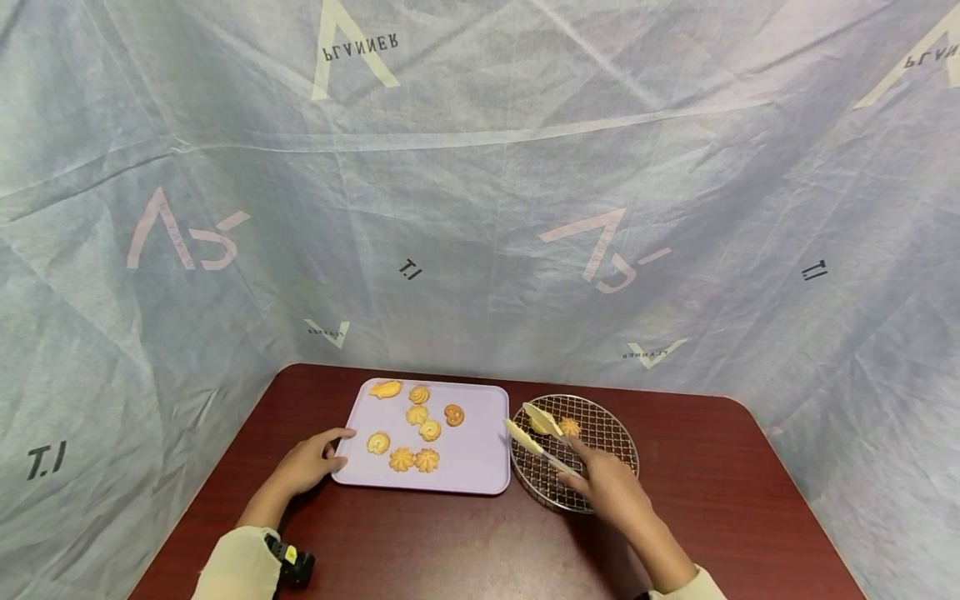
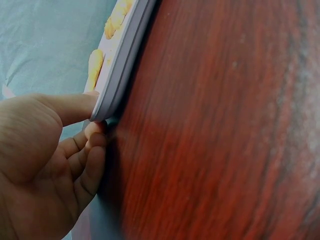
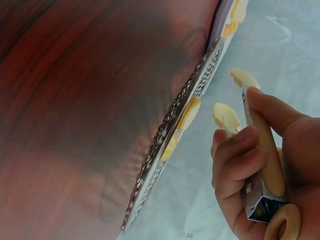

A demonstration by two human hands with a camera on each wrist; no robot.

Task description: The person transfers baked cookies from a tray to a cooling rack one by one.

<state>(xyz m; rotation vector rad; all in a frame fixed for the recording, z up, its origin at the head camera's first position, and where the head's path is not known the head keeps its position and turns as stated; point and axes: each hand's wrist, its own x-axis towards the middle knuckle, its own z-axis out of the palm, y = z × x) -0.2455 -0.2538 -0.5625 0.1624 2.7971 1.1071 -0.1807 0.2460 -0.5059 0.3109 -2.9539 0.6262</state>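
Note:
My left hand (image 1: 303, 465) holds the left edge of a pale lilac tray (image 1: 474, 467), thumb at the rim and other fingers beneath it in the left wrist view. On the tray lie several golden cookies, including a pretzel-shaped one (image 1: 453, 415) and a flower-shaped one (image 1: 427, 460). In my right hand (image 1: 613, 487) is a pair of tongs (image 1: 525, 438) with cream tips, spread apart and pointing left. They hover over a round wire rack (image 1: 617, 450). Two cookies rest on the rack; one is a flower-shaped cookie (image 1: 570, 427), the other partly hidden by the tongs.
Tray and rack sit side by side on a dark red wooden table (image 1: 442, 550). A grey printed fabric sheet (image 1: 480, 250) hangs behind the table and along both sides. A black device (image 1: 296, 567) is strapped to the left wrist.

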